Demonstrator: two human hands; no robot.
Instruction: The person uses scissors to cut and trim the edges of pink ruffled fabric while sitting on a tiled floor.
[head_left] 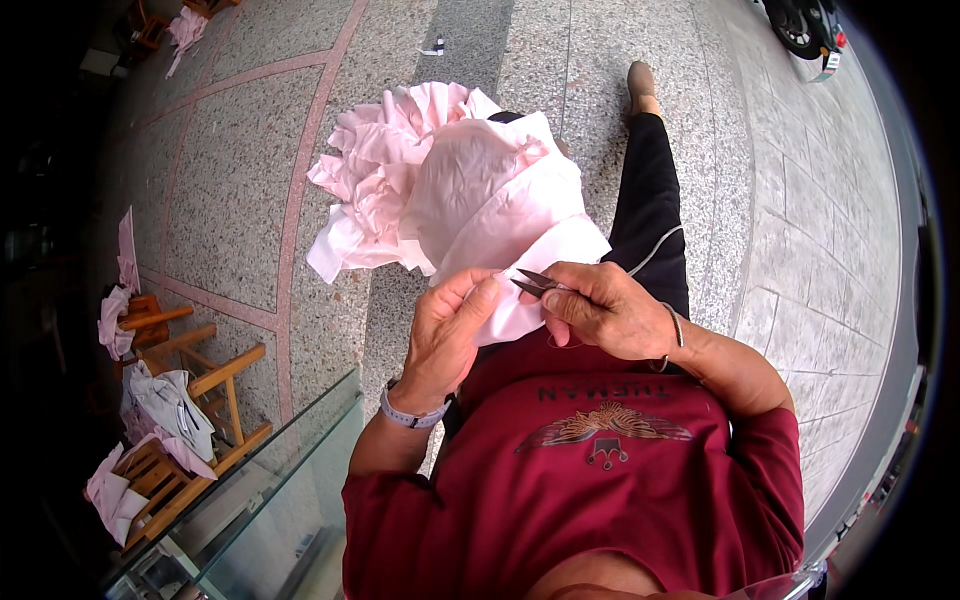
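A length of pale pink fabric [500, 195] lies bunched over my lap and hangs toward the floor in folds. My left hand [450, 325] pinches its near edge between thumb and fingers. Close beside it, my right hand [610, 308] is closed around small dark thread snips [538, 282]. Their two pointed blades stand apart and aim left at the fabric edge by my left fingertips. Whether a thread lies between the blades is too small to tell. Part of the snips is hidden inside my right hand.
Wooden stools [225, 375] draped with pink and white cloth [172, 408] stand at the left. A glass panel [290, 475] rises close by my left elbow. My outstretched leg [650, 190] is to the right, with a pale cord [657, 246] across it. A motorcycle [800, 28] is parked far right.
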